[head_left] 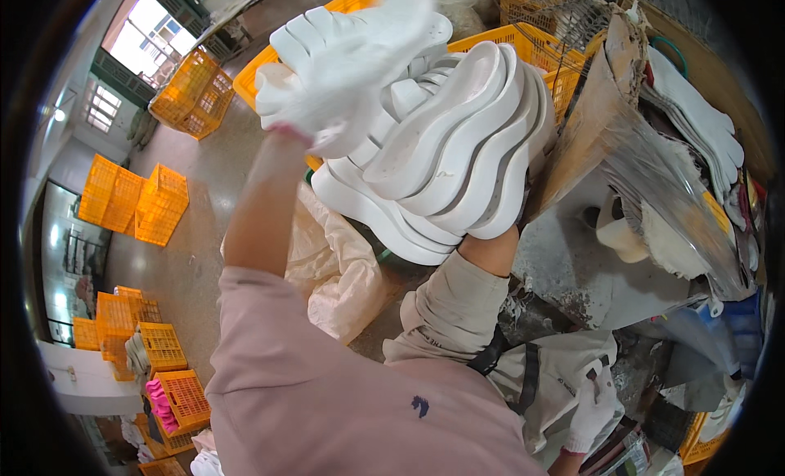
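Note:
My left hand (323, 120), in a white glove with a pink cuff, reaches over a heap of thick white shoe soles. It grips a white shoe sole (405, 22) that is smeared by motion; the fingers are blurred too. Several wavy-edged shoe soles (446, 120) lie nested in a slanting stack beside it, above my bare knee. More soles stand on edge behind the left hand. My right hand (587, 415), also in a white glove, is low at the right, away from the soles. Its fingers are closed by a small dark thing I cannot make out.
A yellow plastic crate (356, 0) is behind the soles, and another yellow crate (531, 44) adjoins them. A pale sack (335, 267) lies below. At right, a torn cardboard box (601, 100) stands near white sheets (695, 108). Other yellow crates (159, 206) stand on the left floor.

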### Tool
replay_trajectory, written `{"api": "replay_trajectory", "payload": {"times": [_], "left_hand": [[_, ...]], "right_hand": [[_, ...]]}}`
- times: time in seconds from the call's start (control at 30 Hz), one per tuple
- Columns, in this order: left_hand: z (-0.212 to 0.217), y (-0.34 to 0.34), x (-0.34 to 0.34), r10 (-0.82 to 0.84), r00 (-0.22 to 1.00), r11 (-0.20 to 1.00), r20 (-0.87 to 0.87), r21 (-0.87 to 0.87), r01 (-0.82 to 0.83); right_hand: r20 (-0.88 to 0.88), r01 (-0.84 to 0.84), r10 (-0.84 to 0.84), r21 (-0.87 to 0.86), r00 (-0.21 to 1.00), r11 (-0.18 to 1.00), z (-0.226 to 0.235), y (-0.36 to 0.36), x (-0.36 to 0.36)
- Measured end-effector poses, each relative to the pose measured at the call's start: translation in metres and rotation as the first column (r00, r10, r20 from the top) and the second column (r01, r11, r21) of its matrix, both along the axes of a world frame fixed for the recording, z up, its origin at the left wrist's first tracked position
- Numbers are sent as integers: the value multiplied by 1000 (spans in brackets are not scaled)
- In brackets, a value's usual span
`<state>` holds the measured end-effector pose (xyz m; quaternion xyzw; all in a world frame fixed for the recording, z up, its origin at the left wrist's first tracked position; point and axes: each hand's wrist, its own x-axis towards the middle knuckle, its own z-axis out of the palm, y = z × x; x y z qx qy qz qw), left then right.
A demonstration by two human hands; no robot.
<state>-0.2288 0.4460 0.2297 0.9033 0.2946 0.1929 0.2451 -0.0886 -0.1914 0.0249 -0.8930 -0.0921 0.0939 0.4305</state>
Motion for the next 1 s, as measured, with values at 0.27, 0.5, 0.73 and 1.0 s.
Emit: {"api": "replay_trajectory", "payload": {"times": [0.27, 0.5, 0.73, 1.0], "left_hand": [[-11, -201, -34, -792, 587, 604, -167, -79, 793], [-160, -340, 116, -958, 269, 277, 104, 74, 958], [-243, -395, 180, -191, 980, -432, -58, -892, -137], [-211, -441, 231, 101, 936, -383, 336, -856, 349]], "right_hand": [[-399, 48, 263, 621, 879, 782, 77, 85, -40], [-547, 479, -239, 352, 803, 804, 120, -1, -2], [88, 385, -391, 81, 916, 919, 42, 10, -59], [368, 415, -405, 53, 837, 908, 87, 70, -21]]}}
